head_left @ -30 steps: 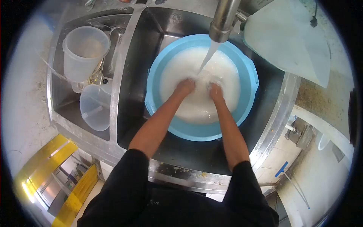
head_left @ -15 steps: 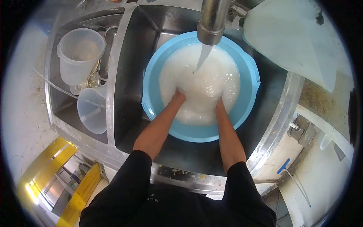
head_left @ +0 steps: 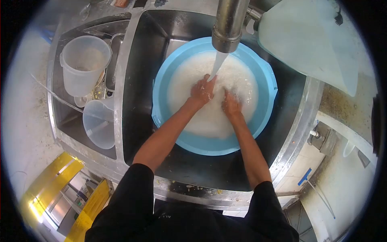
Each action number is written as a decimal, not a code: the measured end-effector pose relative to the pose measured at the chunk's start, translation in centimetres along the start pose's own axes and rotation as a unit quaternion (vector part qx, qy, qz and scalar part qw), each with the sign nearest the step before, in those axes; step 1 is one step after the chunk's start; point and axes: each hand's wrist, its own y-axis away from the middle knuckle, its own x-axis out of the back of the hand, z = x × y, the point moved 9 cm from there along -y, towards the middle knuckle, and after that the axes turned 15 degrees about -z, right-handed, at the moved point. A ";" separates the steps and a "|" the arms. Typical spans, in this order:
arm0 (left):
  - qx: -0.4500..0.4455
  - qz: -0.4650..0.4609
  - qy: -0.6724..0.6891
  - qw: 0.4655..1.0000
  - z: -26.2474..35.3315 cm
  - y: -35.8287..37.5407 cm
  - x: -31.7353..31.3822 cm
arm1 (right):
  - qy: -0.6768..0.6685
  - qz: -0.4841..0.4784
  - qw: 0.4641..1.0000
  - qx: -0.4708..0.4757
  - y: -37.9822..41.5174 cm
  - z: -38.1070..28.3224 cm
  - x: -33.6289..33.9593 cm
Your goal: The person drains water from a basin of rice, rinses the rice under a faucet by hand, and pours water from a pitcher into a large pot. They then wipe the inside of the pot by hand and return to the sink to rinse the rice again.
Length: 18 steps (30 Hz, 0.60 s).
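A light blue plastic basin (head_left: pixel 266 90) holds cloudy whitish water (head_left: pixel 193 121); what lies beneath its surface is hidden. My left hand (head_left: pixel 203 89) is at the water's surface under the tap stream, fingers loosely spread, with nothing visible in it. To its right, my right hand (head_left: pixel 231 105) dips into the water. Its thumb stands apart, and the other fingers are partly submerged and blurred. From the metal tap (head_left: pixel 226 38) above, water (head_left: pixel 217 64) runs down onto my left fingers.
The basin stands in a steel sink (head_left: pixel 139 80). In the left sink are a translucent bucket (head_left: pixel 82 68) and a clear plastic container (head_left: pixel 98 125) lying tilted. A large translucent sheet-like piece (head_left: pixel 306 40) overhangs the right back corner. A blue-headed squeegee (head_left: pixel 305 176) is at lower right.
Both hands have come up from beneath the cloudy water to its surface. My left hand has moved forward into the tap stream. The view has shifted slightly.
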 end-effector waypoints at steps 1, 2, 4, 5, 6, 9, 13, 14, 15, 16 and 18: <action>-0.077 0.046 -0.054 0.994 0.7 0.0 -0.1 | -0.001 0.000 1.000 -0.002 -0.7 0.9 -0.5; -0.076 0.042 -0.053 0.995 0.3 -1.1 0.1 | 0.038 -0.020 0.999 0.023 -2.2 1.7 -1.5; -0.062 -0.156 -0.126 0.978 -0.9 -3.7 -3.1 | 0.111 -0.086 0.988 0.059 -4.5 3.7 -3.9; -0.058 -0.225 -0.148 0.961 -1.6 -4.1 -4.9 | 0.129 -0.132 0.981 0.063 -4.5 4.9 -5.1; -0.018 -0.197 0.018 0.980 -2.7 -5.0 -4.8 | 0.136 -0.174 0.974 0.058 -4.6 6.1 -5.8; 0.017 -0.238 0.087 0.967 -2.5 -5.3 -4.8 | 0.097 -0.227 0.968 0.041 -5.5 7.1 -6.0; 0.017 -0.238 -0.066 0.969 0.7 0.9 -0.2 | 0.009 -0.206 0.979 0.009 -8.2 6.5 -6.5; -0.013 -0.178 -0.130 0.975 0.9 3.0 0.1 | -0.017 -0.198 0.980 0.004 -8.6 6.5 -6.7; -0.043 -0.117 -0.192 0.973 1.0 4.8 -0.2 | -0.052 -0.191 0.980 0.002 -9.0 6.5 -6.9; -0.032 -0.136 -0.238 0.961 0.7 6.4 -1.4 | -0.101 -0.181 0.978 0.009 -9.0 6.3 -6.9; -0.020 -0.152 -0.279 0.948 0.2 6.6 -2.6 | -0.240 -0.142 0.960 0.034 -7.5 5.8 -6.2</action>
